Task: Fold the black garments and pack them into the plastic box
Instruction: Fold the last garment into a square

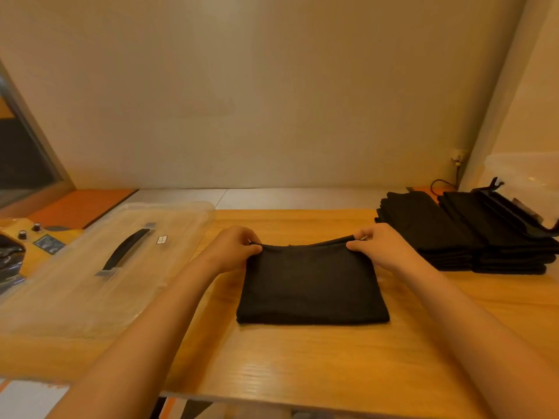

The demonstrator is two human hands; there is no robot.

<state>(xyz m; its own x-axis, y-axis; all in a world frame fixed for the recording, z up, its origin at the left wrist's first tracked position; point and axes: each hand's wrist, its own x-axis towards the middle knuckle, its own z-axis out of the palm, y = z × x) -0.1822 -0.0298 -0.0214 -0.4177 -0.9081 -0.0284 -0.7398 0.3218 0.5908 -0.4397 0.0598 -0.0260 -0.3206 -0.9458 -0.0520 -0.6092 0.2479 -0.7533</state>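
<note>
Left of frame: a clear lid (99,261) w/ a black handle lies on the table (302,364). Middle: left hand (233,247) & right hand (379,246) each pinch a far corner of the black garment (311,288), folded square, flat on the table. Right: two piles (453,234) of folded black clothes, not packed yet. Far right: a clear thing, maybe the box (523,173). Folding looks nearly done; packing's left.

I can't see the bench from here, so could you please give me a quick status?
Left hand and right hand pinch far corners of folded black garment. Plastic lid lies left, stacks right; nothing blocking.
</note>
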